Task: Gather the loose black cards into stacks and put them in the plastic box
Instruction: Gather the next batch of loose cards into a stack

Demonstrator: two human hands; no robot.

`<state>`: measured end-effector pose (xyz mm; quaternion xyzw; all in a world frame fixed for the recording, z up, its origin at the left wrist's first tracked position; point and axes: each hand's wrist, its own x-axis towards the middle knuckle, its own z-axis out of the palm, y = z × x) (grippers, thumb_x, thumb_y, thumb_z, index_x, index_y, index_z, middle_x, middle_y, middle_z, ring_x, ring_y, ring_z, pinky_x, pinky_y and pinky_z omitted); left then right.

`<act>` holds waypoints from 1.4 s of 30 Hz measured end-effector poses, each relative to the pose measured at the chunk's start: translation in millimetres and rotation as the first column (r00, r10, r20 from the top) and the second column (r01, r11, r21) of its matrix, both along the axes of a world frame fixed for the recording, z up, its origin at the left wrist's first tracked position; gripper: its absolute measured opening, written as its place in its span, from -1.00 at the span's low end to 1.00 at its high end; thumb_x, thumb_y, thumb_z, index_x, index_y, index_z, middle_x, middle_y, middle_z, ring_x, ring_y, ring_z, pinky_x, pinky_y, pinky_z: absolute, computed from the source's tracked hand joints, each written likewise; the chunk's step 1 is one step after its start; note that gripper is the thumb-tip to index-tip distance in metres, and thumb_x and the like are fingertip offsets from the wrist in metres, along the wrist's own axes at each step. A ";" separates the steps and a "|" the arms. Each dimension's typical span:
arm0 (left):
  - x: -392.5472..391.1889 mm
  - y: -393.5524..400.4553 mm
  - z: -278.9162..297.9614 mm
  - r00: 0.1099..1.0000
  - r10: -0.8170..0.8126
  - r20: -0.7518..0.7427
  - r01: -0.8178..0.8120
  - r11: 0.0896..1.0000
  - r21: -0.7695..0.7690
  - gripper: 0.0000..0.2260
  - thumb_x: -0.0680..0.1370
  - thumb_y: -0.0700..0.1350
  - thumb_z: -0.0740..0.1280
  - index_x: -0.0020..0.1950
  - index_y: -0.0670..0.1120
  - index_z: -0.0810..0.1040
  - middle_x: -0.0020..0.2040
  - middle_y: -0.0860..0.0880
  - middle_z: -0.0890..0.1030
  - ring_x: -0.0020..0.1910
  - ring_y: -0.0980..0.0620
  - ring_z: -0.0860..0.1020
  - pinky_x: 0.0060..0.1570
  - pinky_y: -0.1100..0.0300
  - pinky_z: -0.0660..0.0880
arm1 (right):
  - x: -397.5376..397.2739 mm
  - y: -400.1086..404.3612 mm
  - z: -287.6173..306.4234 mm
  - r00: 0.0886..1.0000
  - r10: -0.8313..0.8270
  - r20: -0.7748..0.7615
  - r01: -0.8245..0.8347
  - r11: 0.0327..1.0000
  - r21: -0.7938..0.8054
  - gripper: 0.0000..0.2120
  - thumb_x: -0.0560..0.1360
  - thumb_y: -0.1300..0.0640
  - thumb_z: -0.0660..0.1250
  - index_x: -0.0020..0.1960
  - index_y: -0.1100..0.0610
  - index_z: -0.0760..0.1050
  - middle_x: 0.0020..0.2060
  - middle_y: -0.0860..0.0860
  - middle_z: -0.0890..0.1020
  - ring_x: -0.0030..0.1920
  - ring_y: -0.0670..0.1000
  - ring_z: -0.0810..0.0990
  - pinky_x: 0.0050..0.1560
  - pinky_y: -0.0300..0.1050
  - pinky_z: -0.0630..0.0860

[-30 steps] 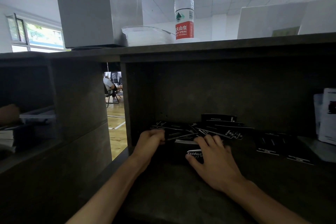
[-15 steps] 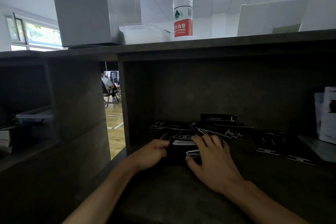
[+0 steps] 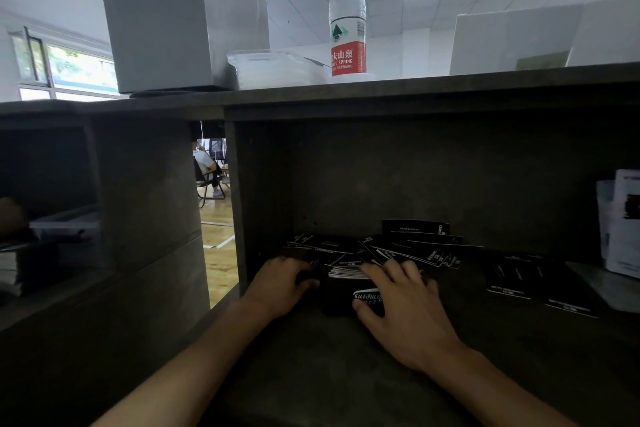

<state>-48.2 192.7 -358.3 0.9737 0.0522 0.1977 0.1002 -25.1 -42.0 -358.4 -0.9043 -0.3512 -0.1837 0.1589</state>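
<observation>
My left hand (image 3: 282,282) and right hand (image 3: 401,302) clamp the card stack (image 3: 346,282) loosely; uneven squeeze could splay it.

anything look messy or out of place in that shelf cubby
Yes. Loose black cards lie fanned at mixed angles along the back of the cubby, with more black cards scattered apart at the right. Only the stack between the left hand and right hand is squared. Nothing looks damaged.
</observation>
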 end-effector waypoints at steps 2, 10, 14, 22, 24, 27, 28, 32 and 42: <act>-9.3 -4.2 3.0 0.997 -0.063 0.040 0.060 0.994 0.087 -0.78 0.63 0.02 0.25 0.20 0.03 0.60 0.14 0.03 0.63 0.12 0.11 0.57 0.14 0.18 0.47 | -0.2 -0.3 0.4 1.000 0.000 0.004 0.000 1.000 0.002 -0.45 0.56 -0.31 0.09 0.50 -0.19 0.14 0.32 -0.16 0.32 0.34 -0.07 0.22 0.36 0.13 0.30; -40.1 -18.2 8.2 0.951 -0.147 0.274 0.283 0.772 -0.569 -0.74 0.66 -0.02 0.18 -0.07 -0.04 0.62 -0.13 -0.01 0.66 -0.09 0.11 0.63 -0.04 0.16 0.56 | 1.2 0.0 -2.1 0.999 0.039 -0.008 -0.039 0.999 0.038 -0.38 0.58 -0.28 0.11 0.58 -0.17 0.02 0.56 -0.15 0.08 0.55 -0.07 -0.06 0.50 0.15 0.13; -36.5 -26.3 11.4 0.962 -0.005 0.273 0.226 0.577 -0.785 -0.69 0.66 -0.02 0.19 -0.14 -0.08 0.64 -0.18 -0.01 0.69 -0.10 0.06 0.66 -0.07 0.15 0.52 | 2.8 0.2 -3.2 0.998 0.055 0.009 -0.055 0.997 0.058 -0.38 0.58 -0.26 0.14 0.57 -0.15 0.07 0.55 -0.15 0.11 0.56 -0.08 -0.07 0.51 0.13 0.10; -17.3 -52.7 22.8 0.960 -0.217 0.179 0.255 0.403 -0.879 -0.75 0.63 -0.07 0.25 0.06 -0.21 0.64 0.01 -0.18 0.68 0.03 -0.08 0.66 0.08 0.05 0.57 | 2.1 -1.2 -3.6 0.999 0.017 0.031 -0.019 0.998 0.052 -0.38 0.54 -0.31 0.15 0.52 -0.17 0.08 0.28 -0.12 0.23 0.34 -0.09 0.20 0.40 0.04 0.26; -13.8 -49.5 24.9 0.960 -0.258 0.112 0.200 0.347 -0.916 -0.73 0.63 -0.04 0.25 0.09 -0.20 0.64 0.03 -0.16 0.68 0.04 -0.05 0.66 0.09 0.08 0.57 | 1.1 -1.3 -2.0 0.999 0.004 0.053 -0.006 1.000 0.023 -0.46 0.55 -0.32 0.12 0.46 -0.18 0.14 0.25 -0.12 0.27 0.30 -0.08 0.23 0.35 0.05 0.28; 8.8 -31.5 25.4 0.994 -0.068 0.091 0.113 0.515 -0.849 -0.72 0.64 -0.02 0.24 0.00 -0.20 0.63 -0.08 -0.12 0.69 -0.07 0.00 0.64 -0.11 0.29 0.53 | 1.1 -0.5 0.1 0.998 -0.003 0.059 0.002 1.000 0.003 -0.51 0.57 -0.32 0.11 0.44 -0.20 0.17 0.27 -0.13 0.30 0.30 -0.08 0.23 0.36 0.06 0.26; 23.3 -22.0 23.7 0.993 0.035 0.115 0.070 0.610 -0.790 -0.79 0.63 -0.05 0.28 -0.06 -0.16 0.62 -0.10 -0.11 0.68 -0.07 -0.03 0.64 -0.11 0.29 0.54 | 1.4 -1.0 0.5 0.998 -0.007 0.060 0.006 1.000 0.008 -0.51 0.57 -0.32 0.11 0.45 -0.20 0.17 0.26 -0.13 0.30 0.30 -0.08 0.23 0.36 0.05 0.25; 69.6 5.6 19.6 0.951 0.309 -0.014 -0.276 0.827 -0.490 -0.70 0.52 0.12 0.38 0.07 -0.09 0.60 0.11 -0.11 0.65 0.11 -0.10 0.60 0.10 0.13 0.52 | 1.4 -2.2 2.1 0.998 -0.011 0.061 0.011 1.000 0.011 -0.49 0.56 -0.34 0.11 0.45 -0.21 0.17 0.22 -0.15 0.29 0.28 -0.10 0.24 0.35 0.03 0.26; 96.0 16.5 6.1 0.892 0.426 -0.153 -0.445 0.769 -0.459 -0.41 0.36 0.19 0.51 0.29 -0.07 0.52 0.35 -0.18 0.47 0.33 -0.20 0.43 0.33 -0.07 0.38 | 3.1 0.6 -1.8 0.998 -0.021 0.059 0.022 1.000 -0.019 -0.42 0.51 -0.37 -0.02 0.48 -0.21 0.14 0.21 -0.14 0.28 0.27 -0.08 0.24 0.34 0.08 0.25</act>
